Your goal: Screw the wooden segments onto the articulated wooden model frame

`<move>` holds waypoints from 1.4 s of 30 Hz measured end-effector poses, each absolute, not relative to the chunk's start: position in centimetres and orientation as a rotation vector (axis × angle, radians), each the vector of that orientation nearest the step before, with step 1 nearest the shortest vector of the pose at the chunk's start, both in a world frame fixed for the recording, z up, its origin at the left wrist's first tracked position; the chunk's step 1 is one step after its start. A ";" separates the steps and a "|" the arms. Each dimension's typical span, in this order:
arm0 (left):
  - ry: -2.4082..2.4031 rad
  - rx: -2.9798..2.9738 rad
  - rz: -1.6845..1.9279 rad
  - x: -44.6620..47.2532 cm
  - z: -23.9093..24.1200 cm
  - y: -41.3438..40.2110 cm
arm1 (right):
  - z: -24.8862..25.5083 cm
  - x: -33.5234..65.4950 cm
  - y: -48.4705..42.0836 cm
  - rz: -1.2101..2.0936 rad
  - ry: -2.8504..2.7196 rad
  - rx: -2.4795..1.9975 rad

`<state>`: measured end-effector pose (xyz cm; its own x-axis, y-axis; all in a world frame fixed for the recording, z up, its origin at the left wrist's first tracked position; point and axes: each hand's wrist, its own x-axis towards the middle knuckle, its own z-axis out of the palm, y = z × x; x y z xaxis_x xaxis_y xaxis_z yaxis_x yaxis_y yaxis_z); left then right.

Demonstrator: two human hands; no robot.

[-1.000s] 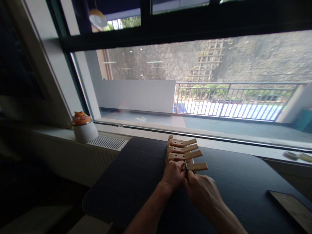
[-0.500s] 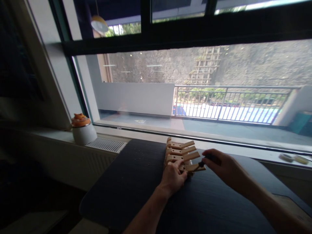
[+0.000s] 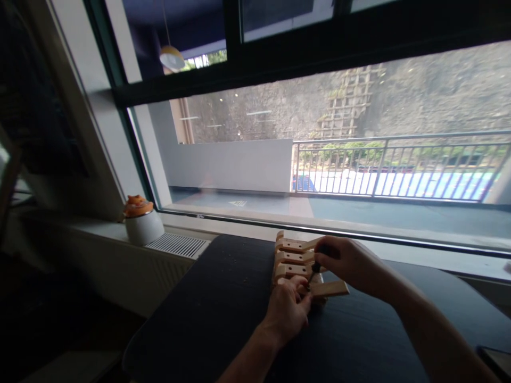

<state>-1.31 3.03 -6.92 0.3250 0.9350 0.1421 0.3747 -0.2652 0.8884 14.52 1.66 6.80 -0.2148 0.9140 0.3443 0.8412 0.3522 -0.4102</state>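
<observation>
A wooden rack of several pegs lies on the black table near the window. My left hand is curled on the near end of the rack and pins it down. My right hand reaches in from the right and is closed round a small dark-handled tool. The tool's tip points down at the wood by the nearest peg. The tool's shaft is mostly hidden by my fingers.
A white pot with an orange lid stands on the sill at left, beside a vent grille. The window glass runs just behind the table. A flat pale object shows at the table's right corner.
My right hand lifted off the rack, swung out to the right, and now has come back over the pegs with the tool. The left hand has stayed on the rack.
</observation>
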 end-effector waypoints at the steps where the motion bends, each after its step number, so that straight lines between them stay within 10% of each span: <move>1: 1.166 1.794 0.909 -1.3 -6.9 3.0 | 6.9 14.5 1.8 0.166 -2.096 -1.530; 42: 1.131 1.653 0.938 -0.6 -6.5 2.8 | 4.9 13.8 2.7 0.133 -2.063 -1.439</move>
